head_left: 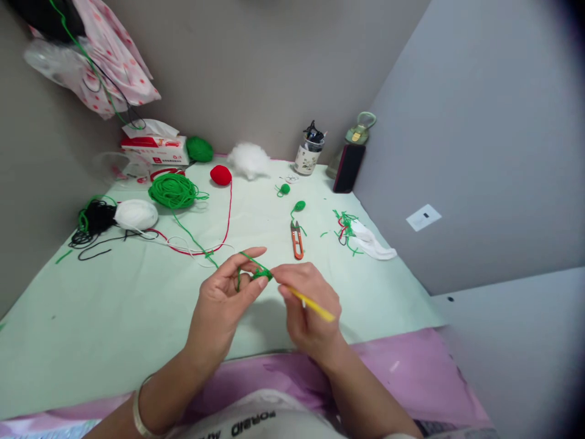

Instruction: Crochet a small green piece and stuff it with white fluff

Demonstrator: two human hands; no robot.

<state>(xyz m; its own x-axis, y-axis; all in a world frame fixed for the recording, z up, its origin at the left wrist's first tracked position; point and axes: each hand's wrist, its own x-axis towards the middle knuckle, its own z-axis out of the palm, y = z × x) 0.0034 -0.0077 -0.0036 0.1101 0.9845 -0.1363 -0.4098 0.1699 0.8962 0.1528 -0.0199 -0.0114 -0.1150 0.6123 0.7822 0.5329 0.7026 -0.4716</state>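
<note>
Diagonally: right hand (309, 317) grip closed on hook (320, 310), tip up-left; left hand (223, 300) pinches yarn (260, 274).

Home craft corner: yarn skeins (173, 190), snips (297, 239), stuffing (249, 160).

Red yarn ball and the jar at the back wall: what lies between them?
In the head view, a white fluffy tuft lies between the red yarn ball and the jar.

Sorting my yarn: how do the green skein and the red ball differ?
The green skein is a loose, flat heap; the red ball is smaller, tight and round. The skein's strand runs to the left hand; the ball's trails over the cloth. Both are unwinding yarn.
</note>
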